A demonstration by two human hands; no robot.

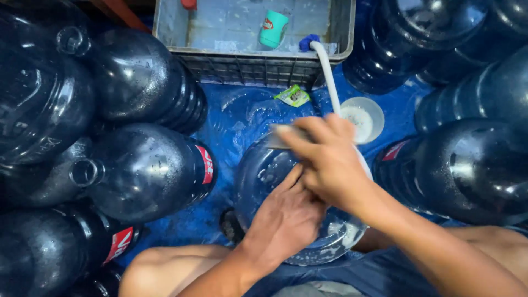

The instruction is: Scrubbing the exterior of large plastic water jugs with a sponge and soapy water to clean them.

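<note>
My left hand (286,217) lay flat, fingers open, on the big clear-blue plastic water jug (264,176) between my knees. My right hand (324,159) pinched a blurred pale pad (280,136) against its top.

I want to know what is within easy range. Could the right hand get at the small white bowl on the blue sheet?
Probably yes: the right hand sits just beside the white bowl, with only the white hose running between them.

Floor was covered by a wet blue tarp (231,126). On it: dark water jugs (143,170) lying left and right, grey crate (247,69) at top, white bowl (366,118), green sachet (293,95).
</note>
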